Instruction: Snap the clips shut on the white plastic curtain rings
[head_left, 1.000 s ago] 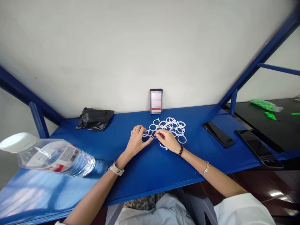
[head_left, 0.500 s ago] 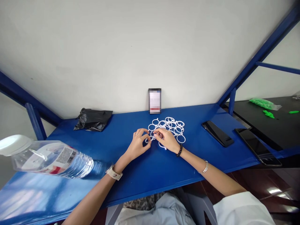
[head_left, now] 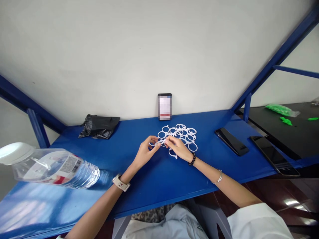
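My left hand (head_left: 144, 151) is closed, thumb and fingers pinching a white plastic curtain ring (head_left: 158, 143) with a small knob. Opposite it, my right hand (head_left: 180, 148) pinches at the right side of that ring; its fingertips partly hide what they grip. Directly behind and beside my right hand lies a loose pile of white curtain rings (head_left: 175, 134), several overlapping one another. One single ring (head_left: 170, 154) rests flat just in front of the right fingers.
A phone (head_left: 164, 108) with a blurred screen leans against the wall. A black plastic bag (head_left: 102, 126) and a large clear bottle (head_left: 62, 169) are at left. Two dark phones (head_left: 231, 141) lie at right. Green pieces in a bag (head_left: 280, 109) sit on the neighbouring black table.
My left thumb and fingers have closed on the curtain ring, which has been lifted and tilted between both hands. My right hand has barely moved.
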A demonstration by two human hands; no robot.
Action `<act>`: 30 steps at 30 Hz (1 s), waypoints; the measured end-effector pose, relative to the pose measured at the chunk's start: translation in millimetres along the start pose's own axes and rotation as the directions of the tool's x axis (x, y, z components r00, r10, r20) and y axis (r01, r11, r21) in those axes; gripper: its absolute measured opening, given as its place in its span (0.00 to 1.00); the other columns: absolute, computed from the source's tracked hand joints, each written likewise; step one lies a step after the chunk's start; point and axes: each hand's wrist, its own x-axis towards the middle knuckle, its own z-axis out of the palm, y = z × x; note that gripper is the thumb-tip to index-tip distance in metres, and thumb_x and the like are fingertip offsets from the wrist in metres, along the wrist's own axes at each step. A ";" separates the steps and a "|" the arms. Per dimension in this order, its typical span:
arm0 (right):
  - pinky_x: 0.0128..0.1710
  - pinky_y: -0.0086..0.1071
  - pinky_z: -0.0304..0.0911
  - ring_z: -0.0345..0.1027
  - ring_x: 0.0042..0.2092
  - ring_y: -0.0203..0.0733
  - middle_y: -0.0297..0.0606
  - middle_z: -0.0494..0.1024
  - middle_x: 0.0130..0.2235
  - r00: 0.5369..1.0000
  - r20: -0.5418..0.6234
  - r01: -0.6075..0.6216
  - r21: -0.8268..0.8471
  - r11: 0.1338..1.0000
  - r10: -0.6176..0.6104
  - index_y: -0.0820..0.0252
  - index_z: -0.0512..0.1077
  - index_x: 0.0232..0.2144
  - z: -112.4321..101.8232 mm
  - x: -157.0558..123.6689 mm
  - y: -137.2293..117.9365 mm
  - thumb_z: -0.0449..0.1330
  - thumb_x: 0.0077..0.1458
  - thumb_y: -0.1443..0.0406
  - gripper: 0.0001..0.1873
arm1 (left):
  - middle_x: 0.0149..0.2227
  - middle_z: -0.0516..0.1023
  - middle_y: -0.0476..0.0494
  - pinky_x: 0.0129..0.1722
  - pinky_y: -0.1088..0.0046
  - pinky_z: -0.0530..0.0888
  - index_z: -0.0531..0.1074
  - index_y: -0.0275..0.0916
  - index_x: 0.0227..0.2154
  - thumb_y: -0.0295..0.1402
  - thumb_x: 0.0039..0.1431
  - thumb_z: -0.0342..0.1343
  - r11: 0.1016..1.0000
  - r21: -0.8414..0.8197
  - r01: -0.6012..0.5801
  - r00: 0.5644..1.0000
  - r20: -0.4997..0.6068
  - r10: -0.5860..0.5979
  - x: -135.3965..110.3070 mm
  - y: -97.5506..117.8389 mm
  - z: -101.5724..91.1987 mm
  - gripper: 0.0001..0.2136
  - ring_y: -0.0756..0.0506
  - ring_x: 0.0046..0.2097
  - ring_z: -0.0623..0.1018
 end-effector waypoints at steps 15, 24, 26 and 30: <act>0.27 0.27 0.55 0.60 0.25 0.32 0.32 0.69 0.24 0.959 0.258 -0.249 0.574 0.780 0.116 0.60 0.62 0.25 6.4 -1.2 -6.5 0.54 0.58 0.55 0.16 | 0.16 0.58 0.55 0.17 0.79 0.49 0.55 0.39 0.20 0.56 0.55 0.43 0.706 -0.516 0.484 0.867 0.391 -0.308 -3.2 -0.8 17.2 0.23 0.56 0.17 0.55; 0.21 0.25 0.51 0.56 0.22 0.30 0.31 0.69 0.23 0.938 0.323 -0.324 0.676 0.662 0.129 0.58 0.57 0.27 10.3 1.5 -0.9 0.54 0.58 0.57 0.14 | 0.14 0.49 0.59 0.16 0.79 0.44 0.49 0.41 0.19 0.56 0.56 0.42 0.612 -0.555 0.563 0.825 0.410 -0.388 -2.3 -1.3 24.3 0.24 0.57 0.16 0.47; 0.21 0.25 0.50 0.54 0.22 0.30 0.30 0.67 0.23 0.936 0.326 -0.329 0.689 0.646 0.129 0.58 0.57 0.27 10.5 1.6 0.6 0.54 0.58 0.57 0.14 | 0.14 0.47 0.60 0.16 0.79 0.44 0.49 0.41 0.18 0.55 0.56 0.44 0.612 -0.557 0.562 0.827 0.395 -0.400 -2.0 0.8 24.6 0.24 0.58 0.16 0.47; 0.20 0.24 0.48 0.51 0.21 0.29 0.28 0.64 0.22 0.937 0.326 -0.331 0.706 0.627 0.128 0.57 0.56 0.26 11.0 1.5 0.3 0.54 0.57 0.57 0.14 | 0.13 0.47 0.60 0.16 0.79 0.44 0.49 0.41 0.18 0.54 0.55 0.47 0.634 -0.559 0.535 0.845 0.366 -0.390 -1.5 3.7 25.1 0.24 0.58 0.15 0.47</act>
